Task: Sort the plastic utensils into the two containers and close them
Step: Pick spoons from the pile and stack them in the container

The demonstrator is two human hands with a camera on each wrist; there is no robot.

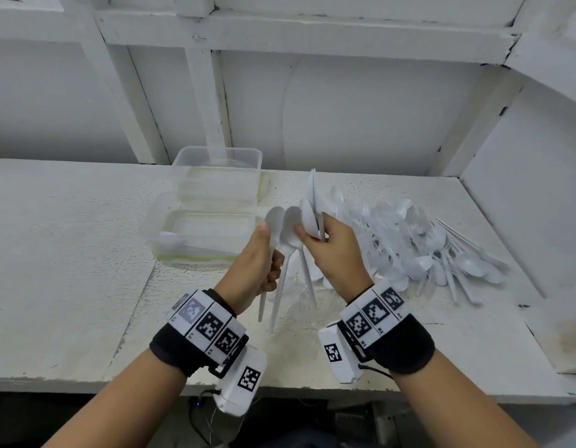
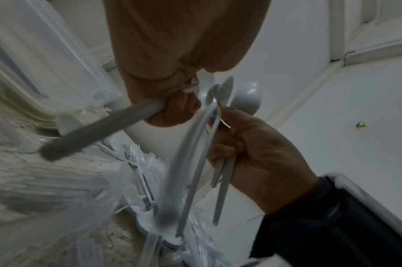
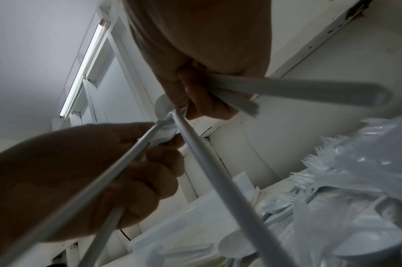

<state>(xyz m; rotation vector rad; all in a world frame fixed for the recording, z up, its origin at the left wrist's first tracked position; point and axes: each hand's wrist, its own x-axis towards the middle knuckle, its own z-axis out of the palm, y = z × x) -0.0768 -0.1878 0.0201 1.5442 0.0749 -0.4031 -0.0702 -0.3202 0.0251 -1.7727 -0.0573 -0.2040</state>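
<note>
Nearest the body, above the front of the white worktop (image 1: pixel 70 286), the left hand (image 1: pixel 257 270) curls round the handle of a white spoon (image 1: pixel 273 221), bowl up, while the right hand (image 1: pixel 335 253) grips a small fan of white spoons (image 1: pixel 307 215), one bowl standing highest. Two more spoons (image 1: pixel 291 231) hang between the hands; which hand bears them I cannot tell. Beyond the left hand, the near clear container (image 1: pixel 202 234) lies open with only a spoon or so inside. To the right, a large heap of spoons and clear forks (image 1: pixel 419 244) waits unsorted. Farthest back, the second container (image 1: pixel 217 176) looks empty. Sorting seems barely begun; both closings remain.
</note>
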